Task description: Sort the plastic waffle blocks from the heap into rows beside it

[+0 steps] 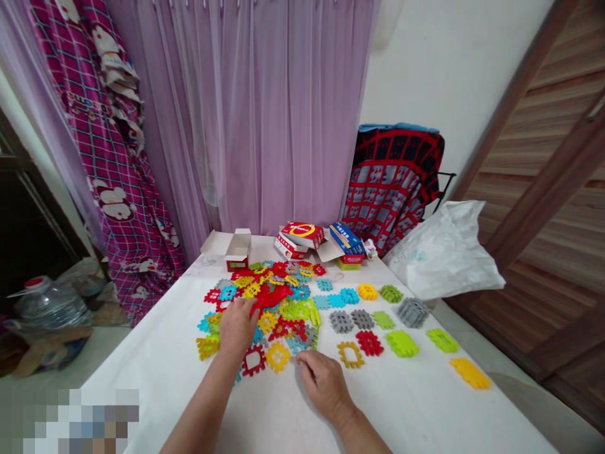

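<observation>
Colourful notched plastic pieces lie in a loose pile [265, 321] on the white table. My left hand [239, 325] reaches over the pile's left side, its fingertips at a red piece [271, 296]; whether it grips the piece is unclear. My right hand [324, 381] rests at the front edge of the pile, fingers curled, close to a yellow piece [278, 357]; what it holds, if anything, is hidden. Right of the pile, pieces are set apart: a dark yellow frame [350, 355], a red piece [369, 343], green pieces [402, 343], grey ones [341, 321] and a yellow stack [470, 372].
At the back of the table [155, 340] stand an open small box [237, 252], red boxes [302, 234] and a blue box [345, 238]. A white plastic bag [444, 252] leans at the right edge. Curtains hang behind.
</observation>
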The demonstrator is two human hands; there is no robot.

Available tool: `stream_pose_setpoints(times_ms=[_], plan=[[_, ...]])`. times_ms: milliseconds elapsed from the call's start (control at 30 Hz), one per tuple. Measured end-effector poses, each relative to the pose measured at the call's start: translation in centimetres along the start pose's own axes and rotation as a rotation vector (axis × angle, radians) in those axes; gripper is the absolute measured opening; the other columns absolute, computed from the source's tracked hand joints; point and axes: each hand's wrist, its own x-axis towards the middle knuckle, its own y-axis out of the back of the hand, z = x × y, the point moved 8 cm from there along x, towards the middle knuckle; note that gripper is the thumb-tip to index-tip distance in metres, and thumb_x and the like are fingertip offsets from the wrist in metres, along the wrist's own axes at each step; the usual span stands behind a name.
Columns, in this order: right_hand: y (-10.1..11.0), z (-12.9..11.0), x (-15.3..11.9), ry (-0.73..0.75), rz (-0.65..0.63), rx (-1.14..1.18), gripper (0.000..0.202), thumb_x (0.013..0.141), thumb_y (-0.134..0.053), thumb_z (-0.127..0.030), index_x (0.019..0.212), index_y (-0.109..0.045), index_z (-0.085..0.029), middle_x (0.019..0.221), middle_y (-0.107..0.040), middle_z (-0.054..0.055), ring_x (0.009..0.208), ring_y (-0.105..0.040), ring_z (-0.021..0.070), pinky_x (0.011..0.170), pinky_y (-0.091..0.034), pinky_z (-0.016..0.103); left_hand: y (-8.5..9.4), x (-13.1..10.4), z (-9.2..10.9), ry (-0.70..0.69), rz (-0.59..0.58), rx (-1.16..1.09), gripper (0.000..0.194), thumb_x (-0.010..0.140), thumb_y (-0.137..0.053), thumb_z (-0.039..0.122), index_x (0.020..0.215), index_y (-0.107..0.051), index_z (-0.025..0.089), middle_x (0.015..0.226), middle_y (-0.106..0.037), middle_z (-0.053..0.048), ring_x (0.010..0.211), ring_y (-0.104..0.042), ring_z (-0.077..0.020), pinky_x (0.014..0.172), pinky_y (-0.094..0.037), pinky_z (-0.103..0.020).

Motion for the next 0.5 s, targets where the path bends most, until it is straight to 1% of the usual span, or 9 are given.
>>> stream_pose_setpoints(times_ms=[100,167,267,333,400,500], plan=[[0.1,0.2,0.0,-0.009,0.021,0.011,0.027,0.086,-0.041,-0.013,0.09,-0.064,-0.026,0.081,-0.072,0.002,0.073,-0.069,0.0178,0.068,-0.052,0.027,-0.6,1.1,0.6,-0.018,-0.038,0.082,0.019,0.086,-0.057,0.026,0.093,-0.075,0.021,0.095,-0.07,-0.011,0.095,-0.063,-0.0269,0.083,-0.046,-0.037],[0.1,0.3,0.0,-0.011,0.033,0.027,0.027,0.085,-0.041,-0.013,0.09,-0.064,-0.026,0.08,-0.072,0.002,0.073,-0.069,0.0177,0.068,-0.052,0.027,-0.8,1.3,1.0,-0.03,-0.053,0.111,0.019,0.087,-0.056,0.026,0.086,-0.075,0.022,0.092,-0.07,-0.009,0.093,-0.063,-0.0248,0.082,-0.045,-0.035],[0.2,0.4,0.0,-0.01,0.039,0.061,0.026,0.085,-0.041,-0.013,0.088,-0.064,-0.024,0.078,-0.072,0.001,0.072,-0.069,0.0167,0.067,-0.051,0.025,-0.4,1.1,0.9,-0.019,-0.048,0.131,0.023,0.091,-0.051,0.029,0.089,-0.073,0.024,0.095,-0.07,-0.006,0.094,-0.064,-0.0209,0.083,-0.045,-0.031],[0.3,0.3,0.0,-0.007,0.051,0.07,0.025,0.085,-0.042,-0.013,0.087,-0.065,-0.024,0.077,-0.071,0.001,0.071,-0.069,0.0156,0.067,-0.051,0.024,0.5,0.9,-0.2,0.033,-0.022,0.151,0.025,0.093,-0.048,0.029,0.095,-0.072,0.024,0.101,-0.07,-0.005,0.098,-0.063,-0.0194,0.086,-0.045,-0.029],[0.4,0.3,0.0,0.0,0.061,0.07,0.025,0.085,-0.042,-0.013,0.086,-0.065,-0.023,0.076,-0.071,0.001,0.07,-0.069,0.0148,0.066,-0.05,0.022,2.0,0.9,-2.3,0.119,0.015,0.188,0.027,0.094,-0.045,0.028,0.098,-0.071,0.024,0.106,-0.07,-0.006,0.1,-0.063,-0.0204,0.087,-0.044,-0.031],[0.4,0.3,0.0,0.006,0.061,0.082,0.024,0.085,-0.043,-0.013,0.087,-0.065,-0.023,0.076,-0.071,0.0,0.069,-0.069,0.014,0.066,-0.049,0.021,4.5,0.7,-5.9,0.253,0.058,0.265,0.031,0.093,-0.043,0.031,0.097,-0.072,0.02,0.107,-0.07,-0.012,0.098,-0.063,-0.0279,0.082,-0.045,-0.038]])
